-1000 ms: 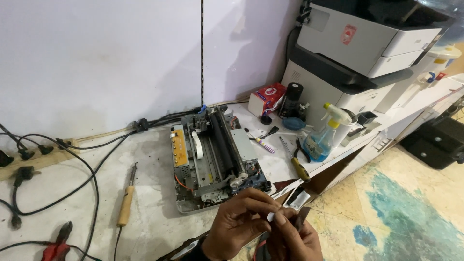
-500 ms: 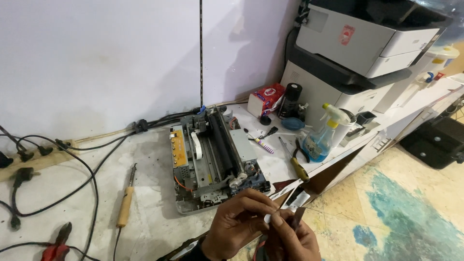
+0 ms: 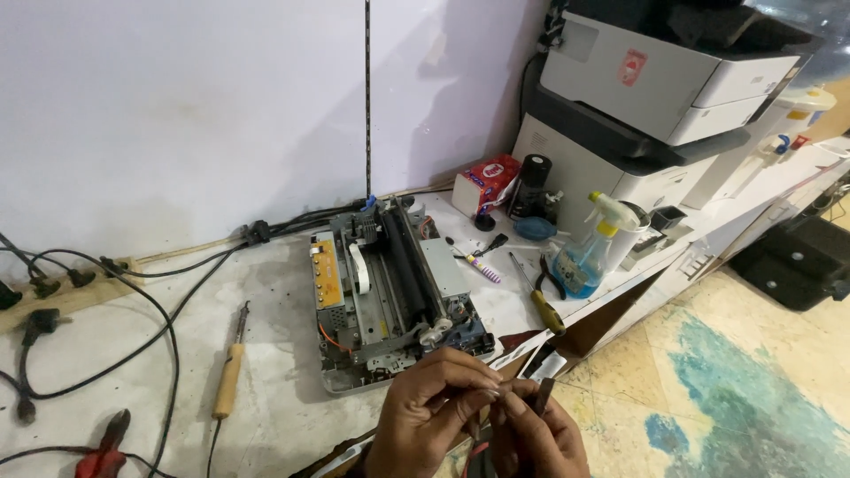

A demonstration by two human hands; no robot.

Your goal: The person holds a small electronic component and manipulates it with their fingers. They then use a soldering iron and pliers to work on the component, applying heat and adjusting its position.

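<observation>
Both my hands are at the bottom middle of the head view, fingertips pressed together. My left hand pinches a small part that is too tiny to make out. My right hand meets it and holds a thin dark tool that sticks up between the fingers. Just beyond the hands lies an opened printer mechanism with a black roller, an orange circuit board and a white ribbon cable. Neither hand touches the mechanism.
A soldering iron with a wooden handle lies left of the mechanism, red pliers at the bottom left, black cables across the bench. A yellow-handled screwdriver, blue spray bottle, red box and large printers stand right.
The hands stay together at the bottom, fingers shifting slightly on the small part. The view has barely moved.
</observation>
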